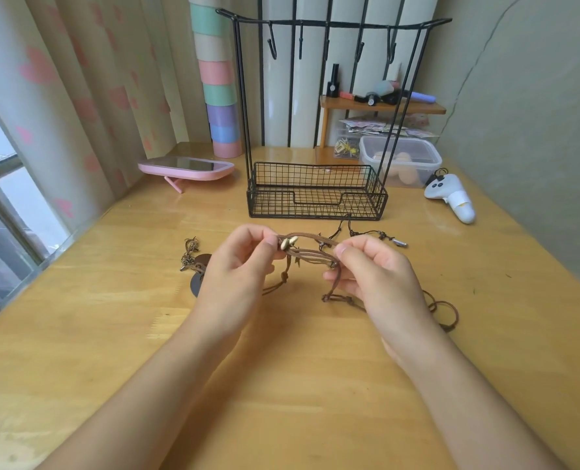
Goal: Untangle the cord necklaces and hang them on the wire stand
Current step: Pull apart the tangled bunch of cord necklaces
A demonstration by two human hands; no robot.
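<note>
1. Step, judging by the layout: untangling. Nothing on the hooks of the wire stand (315, 191), so hanging not yet begun.
2. Far left on the table (282, 385): metal charm cluster (191, 254) and dark disc pendant (197, 283), lying flat, disc partly hidden behind the left hand.
3. Left hand (237, 266): raised off the table, thumb and forefinger closed in a pinch on the brown cord beside the pale shell bead (287, 244). Other fingers loosely curled.
4. Centre: cord necklaces (310, 254) bunched and stretched between both hands, just in front of the stand's basket. Several strands crossing, knotted ends hanging below.
5. Right hand (373, 276): thumb and forefinger pinching the other end of the bunch. Lower fingers curled round a strand dropping toward the table.
6. Right: small silver pendant (400, 243) on dark cord past the knuckles, loose cord loops (446, 310) on the table.
7. Next, probably: isolate one strand, feed its pendant back through the crossing, keep tension low to avoid tightening knots.
</note>
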